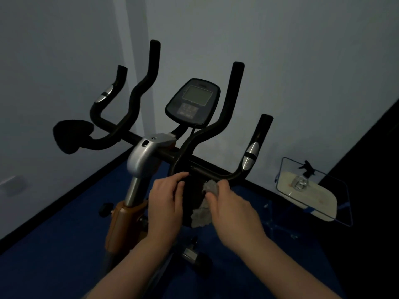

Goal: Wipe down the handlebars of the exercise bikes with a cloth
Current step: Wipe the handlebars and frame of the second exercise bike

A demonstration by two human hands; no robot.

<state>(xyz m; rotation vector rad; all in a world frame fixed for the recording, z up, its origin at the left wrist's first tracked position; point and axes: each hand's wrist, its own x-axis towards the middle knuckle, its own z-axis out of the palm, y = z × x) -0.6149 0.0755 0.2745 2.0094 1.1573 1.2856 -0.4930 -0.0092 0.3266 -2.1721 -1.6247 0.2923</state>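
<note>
A grey cloth (205, 203) is seen bunched and crumpled in the right hand (228, 203), whose fingers are curled round its upper part while a ragged tail is left hanging below the knuckles. The cloth is held against a dark padded rest (192, 190) at the near right end of the handlebars (216, 171), just beneath the curved bar. The left hand (167, 199) is laid on the same dark pad beside it, fingers fairly straight and close together, fingertips (183, 174) reaching up to the bar; nothing is gripped by it.

The handlebars are shown as black, foam-covered tubes, bent into several upright horns, with silver sensor plates (250, 156) set into the outer grips on both sides. A matching dark pad (71, 135) is carried at the far left end. A grey-screened console (194, 102) is mounted between the two inner horns, tilted toward the camera, above a silver clamp housing (142, 156) on the steel stem (133, 188). An orange-brown frame cover (123, 225) is visible below the stem.

The bike is placed on a blue floor (54, 255), close to pale walls (302, 72) that meet in a corner. To the right, a small glass-topped table (313, 190) is seen, a dark spray trigger (306, 167) showing above it; what else is lying on it cannot be made out in the dim light.
</note>
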